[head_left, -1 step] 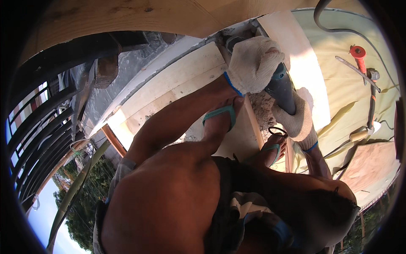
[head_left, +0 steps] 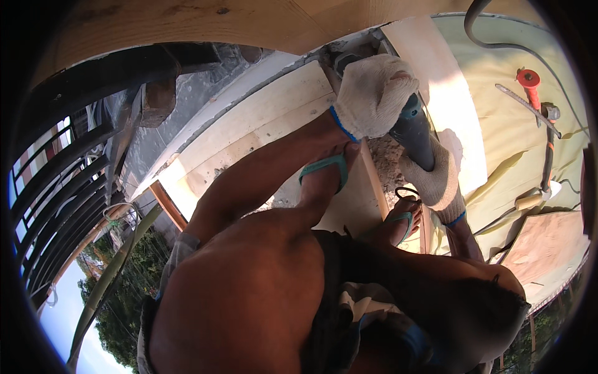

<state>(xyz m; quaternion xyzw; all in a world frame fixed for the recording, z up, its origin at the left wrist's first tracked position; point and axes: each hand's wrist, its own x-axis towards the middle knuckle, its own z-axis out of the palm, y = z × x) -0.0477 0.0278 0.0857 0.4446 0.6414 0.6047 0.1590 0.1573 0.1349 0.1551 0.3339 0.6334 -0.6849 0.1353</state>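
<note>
A dark blue-green power tool (head_left: 412, 134) is in the middle of the picture, near the top. It points up toward the grey edge where the floor meets a wooden beam (head_left: 187, 19). Both hands wear thick white gloves. The left hand (head_left: 372, 95) is wrapped tight around the front of the tool. The right hand (head_left: 436, 177) is closed around the back end of it, lower down.

Under the tool is a patch of grey, crumbly dust (head_left: 386, 159). Pale wooden boards (head_left: 261, 118) lie flat on the floor here. A bare foot in a blue-green sandal (head_left: 324, 171) stands on the boards just beside the dust. The other foot (head_left: 398, 221) stands near the right hand.

To the right is a yellow sheet (head_left: 498, 112). On it lie a tool with a red handle (head_left: 529, 84) and a long thin metal bar (head_left: 526, 109). A black cable (head_left: 492, 40) runs across the top of the sheet. Far to the left are dark railings (head_left: 56, 187).
</note>
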